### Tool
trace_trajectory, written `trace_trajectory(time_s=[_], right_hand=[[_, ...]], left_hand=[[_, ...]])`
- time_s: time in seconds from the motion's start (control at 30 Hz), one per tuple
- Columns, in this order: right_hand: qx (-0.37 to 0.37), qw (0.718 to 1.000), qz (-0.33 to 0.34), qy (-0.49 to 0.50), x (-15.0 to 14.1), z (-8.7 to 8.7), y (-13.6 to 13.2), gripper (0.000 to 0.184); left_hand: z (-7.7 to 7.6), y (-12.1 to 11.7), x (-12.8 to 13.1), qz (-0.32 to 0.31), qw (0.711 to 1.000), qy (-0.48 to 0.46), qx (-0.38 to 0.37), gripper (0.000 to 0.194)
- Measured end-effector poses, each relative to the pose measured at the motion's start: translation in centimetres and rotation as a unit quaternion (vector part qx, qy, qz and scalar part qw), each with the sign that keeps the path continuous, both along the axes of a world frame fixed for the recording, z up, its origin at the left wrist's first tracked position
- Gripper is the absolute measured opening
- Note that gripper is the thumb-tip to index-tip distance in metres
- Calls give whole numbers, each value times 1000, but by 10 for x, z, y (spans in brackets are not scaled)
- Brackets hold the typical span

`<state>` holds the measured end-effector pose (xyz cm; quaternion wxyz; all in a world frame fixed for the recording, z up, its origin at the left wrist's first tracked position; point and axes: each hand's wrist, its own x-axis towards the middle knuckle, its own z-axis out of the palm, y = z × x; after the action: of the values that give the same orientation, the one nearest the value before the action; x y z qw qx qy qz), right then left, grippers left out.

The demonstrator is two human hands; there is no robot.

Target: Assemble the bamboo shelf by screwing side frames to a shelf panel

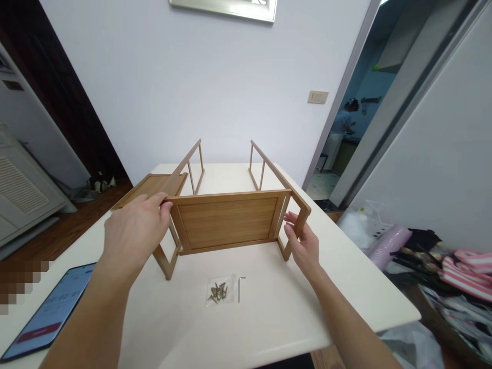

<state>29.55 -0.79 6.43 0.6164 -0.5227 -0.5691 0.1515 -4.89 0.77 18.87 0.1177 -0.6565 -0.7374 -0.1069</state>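
A wooden shelf panel [230, 220] stands on its long edge between two ladder-like wooden side frames, the left frame [166, 264] and the right frame [299, 225]. My left hand [134, 225] is closed over the panel's upper left corner where it meets the left frame, thumb on the near face. My right hand [303, 243] is wrapped round the near end of the right frame, its fingertips showing through the opening. In front of the panel lie a clear bag of screws [218, 292] and an L-shaped hex key [240, 290]. Whether the panel is fastened to the frames I cannot tell.
Another wooden panel [154, 183] lies at the back left of the white table [277, 318]. A phone [54, 307] rests near the left edge. The wall [238, 92] is behind the table. Bags and clothes [418, 256] are piled at the right. A person [340, 128] stands beyond the doorway.
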Motion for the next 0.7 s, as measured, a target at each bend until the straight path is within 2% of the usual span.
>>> trace_trajectory(time_s=[0.17,0.43,0.6,0.7], right_hand=[[-3,999,-1,-32,2,-2,1,38],[12,996,-26,-84,6,-6,2,34],[8,997,-45,-67,7,-10,4,32],[-6,999,-32,-27,8,-17,6,31]], left_hand=[[2,8,-5,-32,998,43,-43,44],[-14,12,-7,-37,996,83,5,48],[-20,16,-11,-57,995,78,27,55],[-22,20,-13,-53,995,77,25,57]])
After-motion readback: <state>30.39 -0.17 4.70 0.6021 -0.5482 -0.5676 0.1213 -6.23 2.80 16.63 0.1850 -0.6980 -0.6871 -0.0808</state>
